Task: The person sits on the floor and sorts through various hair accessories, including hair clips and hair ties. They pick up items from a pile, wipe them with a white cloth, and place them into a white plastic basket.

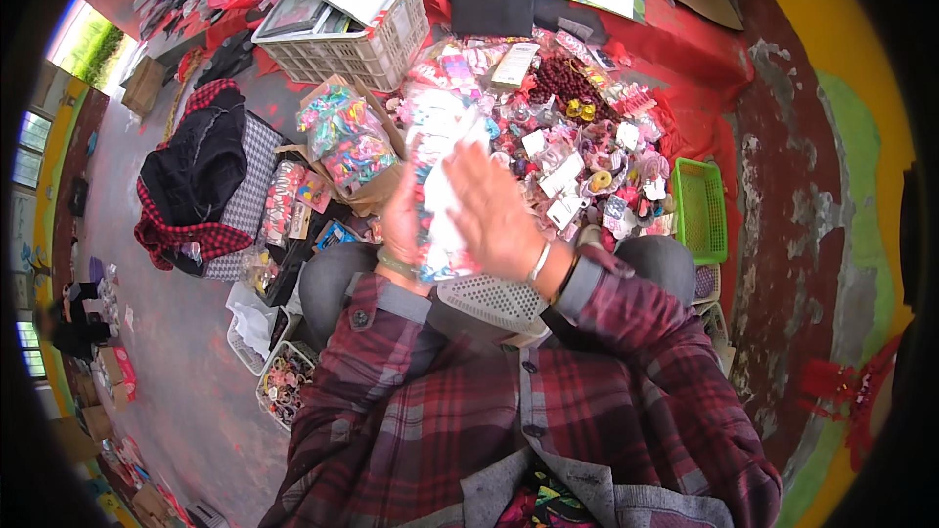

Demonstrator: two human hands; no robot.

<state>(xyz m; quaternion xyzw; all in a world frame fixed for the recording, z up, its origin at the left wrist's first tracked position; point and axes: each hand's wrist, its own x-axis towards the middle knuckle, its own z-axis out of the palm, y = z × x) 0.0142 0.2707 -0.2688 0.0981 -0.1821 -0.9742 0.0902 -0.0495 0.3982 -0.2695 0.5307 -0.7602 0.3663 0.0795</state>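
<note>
My left hand [398,230] holds a long clear pack of colourful small items [425,152] upright by its left side. A white card or label shows on the pack's front, blurred by motion and glare. My right hand [499,210] is flat against the pack's right side, fingers stretched out and smeared. Beyond my hands spreads a heap of hair ties and small accessories [597,161] with white tags. Beneath my wrists, a grey perforated basket [492,301] sits between my knees.
To the left stand a cardboard box of colourful packs [391,176] and a houndstooth case with dark clothing [201,171] over it. A plastic crate [401,34] holds flat items at the back left. A green basket [699,210] is by the wall at right; a small basket of hair ties [286,381] sits lower left.
</note>
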